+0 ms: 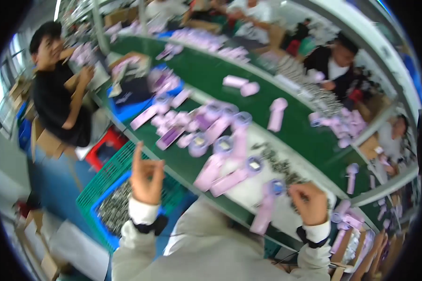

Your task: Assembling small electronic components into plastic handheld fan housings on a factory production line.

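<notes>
My left hand (146, 180) is raised over the near edge of the green bench, index finger stretched up and the others bent, with nothing visible in it. Toward the right, my right hand (309, 201) hovers over a white mat (241, 199), its fingers curled into a pinch; whatever they may hold is too small to tell. Just left of it lies a pale purple housing (265, 213) with a round head and long handle, like a handheld fan shell. Small dark parts (281, 164) are scattered beyond that hand. More purple housings (220, 126) are heaped between my hands.
A blue tray (126, 112) with purple pieces stands far left on the bench (197, 70). Below my left hand, a green crate (94, 196) holds a blue bin of small metal parts (112, 210). A person (56, 93) is at left; others work across the bench.
</notes>
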The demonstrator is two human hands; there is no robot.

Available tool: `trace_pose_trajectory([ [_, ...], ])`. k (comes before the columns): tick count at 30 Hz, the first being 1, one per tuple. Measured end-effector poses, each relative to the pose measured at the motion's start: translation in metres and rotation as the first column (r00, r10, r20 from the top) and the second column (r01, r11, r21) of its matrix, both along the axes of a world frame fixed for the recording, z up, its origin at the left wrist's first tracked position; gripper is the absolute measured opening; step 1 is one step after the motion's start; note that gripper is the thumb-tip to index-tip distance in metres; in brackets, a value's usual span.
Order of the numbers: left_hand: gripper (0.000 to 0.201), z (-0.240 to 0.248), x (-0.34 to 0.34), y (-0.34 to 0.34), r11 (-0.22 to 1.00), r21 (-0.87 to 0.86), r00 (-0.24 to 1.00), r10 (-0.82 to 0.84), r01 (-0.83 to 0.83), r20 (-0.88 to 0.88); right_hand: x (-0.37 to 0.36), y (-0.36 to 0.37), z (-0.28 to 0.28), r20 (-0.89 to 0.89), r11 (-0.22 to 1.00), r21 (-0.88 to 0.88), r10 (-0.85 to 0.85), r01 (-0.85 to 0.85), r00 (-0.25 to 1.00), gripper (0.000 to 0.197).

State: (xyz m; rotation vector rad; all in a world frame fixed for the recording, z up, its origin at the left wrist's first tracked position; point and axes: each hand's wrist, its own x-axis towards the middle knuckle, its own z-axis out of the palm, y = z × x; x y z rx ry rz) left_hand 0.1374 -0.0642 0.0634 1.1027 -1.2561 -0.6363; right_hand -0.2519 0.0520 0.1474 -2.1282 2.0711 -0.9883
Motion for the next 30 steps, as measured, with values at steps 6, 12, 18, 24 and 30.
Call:
trace_pose_trajectory([
  [6, 0.083, 0.133, -0.053, -0.037, 0.792, -0.181, 0.806, -0.592, 0.584, 0.009, 0.007, 0.046, 0.03, -0.018, 0.997, 0.023, -0.072, 0.073, 0.997, 0.011],
  [12, 0.085, 0.237, -0.111, -0.073, 0.671, -0.244, 0.713, -0.671, 0.701, 0.204, 0.002, 0.109, 0.035, -0.029, 0.978, -0.078, -0.196, 0.193, 0.98, 0.009],
  [18, 0.089, 0.212, -0.108, -0.071, 0.684, -0.181, 0.7, -0.636, 0.706, 0.326, -0.011, 0.151, 0.035, 0.014, 0.933, -0.106, -0.343, 0.343, 0.939, 0.009],
  [24, 0.092, 0.213, -0.112, -0.085, 0.736, -0.157, 0.74, -0.597, 0.659, 0.309, -0.02, 0.175, 0.023, 0.017, 0.924, -0.12, -0.365, 0.364, 0.931, 0.009],
  [30, 0.091, 0.226, -0.131, -0.089, 0.756, -0.096, 0.731, -0.58, 0.647, 0.36, -0.024, 0.189, 0.001, 0.058, 0.905, -0.158, -0.392, 0.396, 0.918, 0.008],
])
